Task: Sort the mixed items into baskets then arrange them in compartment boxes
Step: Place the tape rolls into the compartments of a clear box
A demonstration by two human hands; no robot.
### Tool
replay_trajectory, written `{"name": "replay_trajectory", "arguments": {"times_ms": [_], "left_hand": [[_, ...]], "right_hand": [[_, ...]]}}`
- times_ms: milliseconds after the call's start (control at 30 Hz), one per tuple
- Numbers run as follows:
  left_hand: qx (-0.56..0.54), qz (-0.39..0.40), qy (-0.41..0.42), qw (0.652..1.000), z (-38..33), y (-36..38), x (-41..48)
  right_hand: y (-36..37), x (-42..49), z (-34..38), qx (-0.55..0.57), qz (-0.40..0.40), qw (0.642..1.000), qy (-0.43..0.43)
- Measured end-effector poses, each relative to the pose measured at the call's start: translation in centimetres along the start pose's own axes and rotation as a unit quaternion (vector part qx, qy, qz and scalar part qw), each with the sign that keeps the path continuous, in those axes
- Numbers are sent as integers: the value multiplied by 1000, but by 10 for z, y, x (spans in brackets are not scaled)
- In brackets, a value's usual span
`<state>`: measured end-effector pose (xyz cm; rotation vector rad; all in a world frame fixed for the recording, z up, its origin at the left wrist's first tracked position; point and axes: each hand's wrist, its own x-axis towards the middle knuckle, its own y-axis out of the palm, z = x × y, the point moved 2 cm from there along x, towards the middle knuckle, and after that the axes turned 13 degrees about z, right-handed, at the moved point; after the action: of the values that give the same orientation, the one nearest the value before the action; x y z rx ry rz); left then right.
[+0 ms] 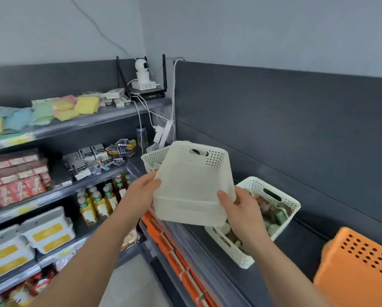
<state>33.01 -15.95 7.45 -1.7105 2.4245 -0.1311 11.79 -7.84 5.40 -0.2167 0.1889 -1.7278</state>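
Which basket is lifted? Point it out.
The white basket between left hand and right hand; the other white baskets and orange basket sit on the shelf.

The cream basket (190, 187) I hold is matt plastic, smooth-walled and perforated near the rim. The orange basket (358, 262) is similar plastic. The back panel (296, 120) looks matt.
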Motion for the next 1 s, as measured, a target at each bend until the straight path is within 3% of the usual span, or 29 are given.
{"name": "replay_trajectory", "arguments": {"times_ms": [267, 467, 700, 1000], "left_hand": [[152, 126, 33, 980, 11, -59, 152], [202, 183, 47, 961, 32, -56, 219], [255, 218, 91, 938, 58, -40, 242], [395, 176, 118, 894, 80, -34, 265]], "right_hand": [[52, 91, -13, -35, -100, 989, 101], [69, 126, -39, -72, -141, 968, 196], [69, 123, -52, -124, -153, 947, 253], [66, 151, -61, -192, -110, 926, 305]]}}
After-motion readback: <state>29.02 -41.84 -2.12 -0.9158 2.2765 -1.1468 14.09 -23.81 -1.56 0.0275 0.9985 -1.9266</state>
